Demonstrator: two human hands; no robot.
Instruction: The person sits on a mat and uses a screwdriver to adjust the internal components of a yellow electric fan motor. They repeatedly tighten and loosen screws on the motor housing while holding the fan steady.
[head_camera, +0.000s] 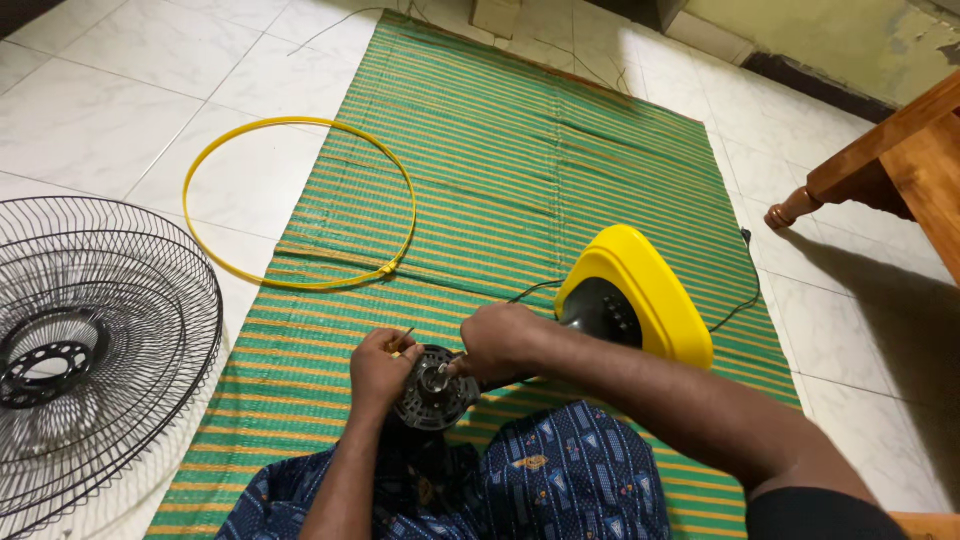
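Observation:
A round grey fan motor (432, 392) rests on my lap, above my blue patterned cloth. My left hand (380, 368) grips its left side and pinches a thin metal pin between the fingers. My right hand (500, 342) is closed over the motor's right side, fingertips at the central shaft. Just behind my right hand stands the fan's yellow and black base (640, 290), with a black cord running off from it.
A green and yellow striped mat (520, 170) covers the tiled floor. A yellow ring (300, 200) lies half on the mat at the left. A black wire fan guard (95, 350) sits far left. A wooden furniture leg (880, 165) stands at the right.

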